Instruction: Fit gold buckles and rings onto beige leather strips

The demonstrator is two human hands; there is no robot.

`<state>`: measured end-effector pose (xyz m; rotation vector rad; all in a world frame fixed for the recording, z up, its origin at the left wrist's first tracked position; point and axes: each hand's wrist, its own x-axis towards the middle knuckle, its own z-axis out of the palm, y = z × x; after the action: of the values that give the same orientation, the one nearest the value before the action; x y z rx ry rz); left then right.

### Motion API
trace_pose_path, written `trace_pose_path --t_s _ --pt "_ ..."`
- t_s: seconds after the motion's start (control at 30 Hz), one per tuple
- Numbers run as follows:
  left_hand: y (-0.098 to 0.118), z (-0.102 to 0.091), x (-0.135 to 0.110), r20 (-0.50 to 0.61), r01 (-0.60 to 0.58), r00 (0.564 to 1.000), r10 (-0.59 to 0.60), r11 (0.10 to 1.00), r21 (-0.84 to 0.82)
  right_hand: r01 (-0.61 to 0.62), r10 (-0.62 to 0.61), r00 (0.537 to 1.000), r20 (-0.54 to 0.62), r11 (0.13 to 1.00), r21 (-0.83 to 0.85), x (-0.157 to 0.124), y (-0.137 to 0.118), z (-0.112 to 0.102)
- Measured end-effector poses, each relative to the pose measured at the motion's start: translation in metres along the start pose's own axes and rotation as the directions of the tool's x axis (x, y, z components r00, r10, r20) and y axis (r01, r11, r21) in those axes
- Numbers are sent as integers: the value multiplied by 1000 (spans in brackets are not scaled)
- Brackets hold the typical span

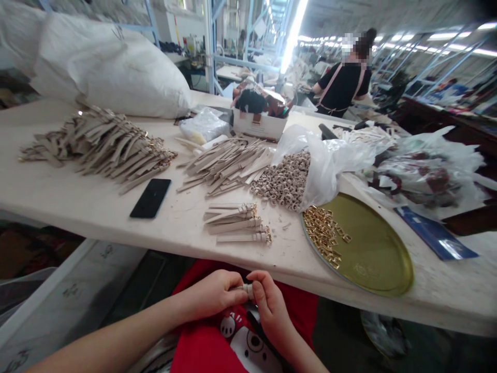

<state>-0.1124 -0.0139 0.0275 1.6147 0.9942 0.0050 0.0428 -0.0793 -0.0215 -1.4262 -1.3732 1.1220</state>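
The left hand (215, 296) and right hand (272, 306) close in a fingertip pinch on one small beige strap piece (247, 290), held over the lap below the counter (116, 207) edge; gripping close to its end should keep it steady.

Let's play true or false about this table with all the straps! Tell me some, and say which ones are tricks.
1. The left hand and the right hand both pinch one small strap piece below the table edge. True.
2. The gold buckles lie on the round gold tray. True.
3. The black phone lies on that tray. False: it lies on the bare table, near the big strap pile.
4. The little beige loops spill out of a cardboard box. False: they spill out of a plastic bag.
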Motion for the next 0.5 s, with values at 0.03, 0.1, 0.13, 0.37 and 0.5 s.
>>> trace_pose_path --t_s 0.03,0.1,0.13,0.37,0.5 --pt "2 1 0 -47 -45 998 49 995 84 26 -27 999 -19 999 -27 1 -2 -1" --pt "6 3 1 -117 -114 983 140 972 205 57 -60 996 -62 997 -49 3 -6 -2" --pt "8 4 2 -135 -134 976 169 963 232 65 -68 994 -84 997 -45 4 -8 -2" --pt "14 -21 21 -165 -197 951 261 924 327 61 -69 986 -154 996 -61 38 -15 -4" --pt "16 -55 49 -291 -131 901 321 842 523 98 -142 979 -149 957 -272 85 -21 -11"
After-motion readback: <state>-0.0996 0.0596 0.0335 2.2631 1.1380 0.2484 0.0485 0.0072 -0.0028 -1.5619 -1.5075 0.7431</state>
